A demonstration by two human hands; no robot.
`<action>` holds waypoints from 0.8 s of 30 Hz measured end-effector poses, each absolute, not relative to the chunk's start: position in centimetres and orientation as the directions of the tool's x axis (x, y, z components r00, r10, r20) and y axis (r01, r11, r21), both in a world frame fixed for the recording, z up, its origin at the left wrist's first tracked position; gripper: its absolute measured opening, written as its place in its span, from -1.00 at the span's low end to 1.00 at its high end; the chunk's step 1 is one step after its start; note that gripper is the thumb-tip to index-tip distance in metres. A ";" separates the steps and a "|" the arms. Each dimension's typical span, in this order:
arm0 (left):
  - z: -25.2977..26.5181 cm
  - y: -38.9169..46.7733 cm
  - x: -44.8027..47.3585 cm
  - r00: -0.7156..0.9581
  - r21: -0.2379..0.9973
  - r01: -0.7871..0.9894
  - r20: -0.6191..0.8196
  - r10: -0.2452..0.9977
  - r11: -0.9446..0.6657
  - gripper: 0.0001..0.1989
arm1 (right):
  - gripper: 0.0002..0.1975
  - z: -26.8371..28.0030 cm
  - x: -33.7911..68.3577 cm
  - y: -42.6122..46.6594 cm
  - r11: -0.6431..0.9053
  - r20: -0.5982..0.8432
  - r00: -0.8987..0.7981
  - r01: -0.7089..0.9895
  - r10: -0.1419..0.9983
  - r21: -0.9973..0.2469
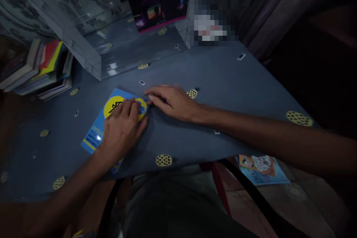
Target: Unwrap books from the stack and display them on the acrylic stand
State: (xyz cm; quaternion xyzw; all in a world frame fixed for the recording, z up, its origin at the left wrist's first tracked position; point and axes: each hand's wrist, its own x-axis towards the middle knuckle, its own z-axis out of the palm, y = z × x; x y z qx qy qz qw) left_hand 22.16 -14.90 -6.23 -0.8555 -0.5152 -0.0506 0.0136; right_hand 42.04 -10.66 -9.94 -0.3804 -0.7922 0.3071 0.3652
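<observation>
A blue book (95,130) with a yellow circle and dark characters on its cover lies slanted on the table. My left hand (121,128) rests over the cover, fingers bent on top and thumb along the right edge, holding the book down. Part of the cover is hidden under it. At the book's upper right corner is my right hand (174,102), its thumb and index finger drawn close together. Its fingertips are slightly blurred, and whether they pinch the corner or something small is hard to make out.
The table has a grey-blue cloth (189,145) with pineapple prints. Stacked books (41,68) stand at the left. A clear stand (92,65) and a dark purple panel (161,0) are at the back. Below the front edge lies a colourful packet or booklet (263,171).
</observation>
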 end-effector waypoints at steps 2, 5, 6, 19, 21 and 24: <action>-5.8 -14.6 21.0 0.494 0.110 0.859 0.082 0.866 -0.500 -0.63 | -0.71 -10.0 42.1 -11.0 0.575 0.364 -0.471 0.455 0.803 -0.680; -5.2 -14.2 17.7 0.478 0.225 0.846 0.080 0.875 -0.483 -0.64 | -0.68 -10.1 42.1 -12.0 0.630 0.384 -0.509 0.516 0.770 -0.580; -5.1 -14.2 16.4 0.437 0.230 0.866 0.085 0.895 -0.445 -0.63 | -0.66 -10.2 42.1 -12.4 0.639 0.382 -0.522 0.520 0.763 -0.566; -8.6 -15.5 10.4 0.185 0.123 0.966 0.284 0.941 -0.227 -0.57 | -0.47 -10.0 37.5 -8.6 0.603 0.284 -0.628 0.378 0.724 -0.703; -8.7 -14.4 9.9 0.154 0.122 0.974 0.274 0.949 -0.193 -0.56 | -0.47 -10.2 36.6 -6.8 0.614 0.301 -0.635 0.354 0.712 -0.705; -8.6 -12.8 9.3 0.103 0.103 0.986 0.257 0.961 -0.134 -0.54 | -0.47 -11.0 35.3 -5.0 0.621 0.311 -0.628 0.360 0.713 -0.697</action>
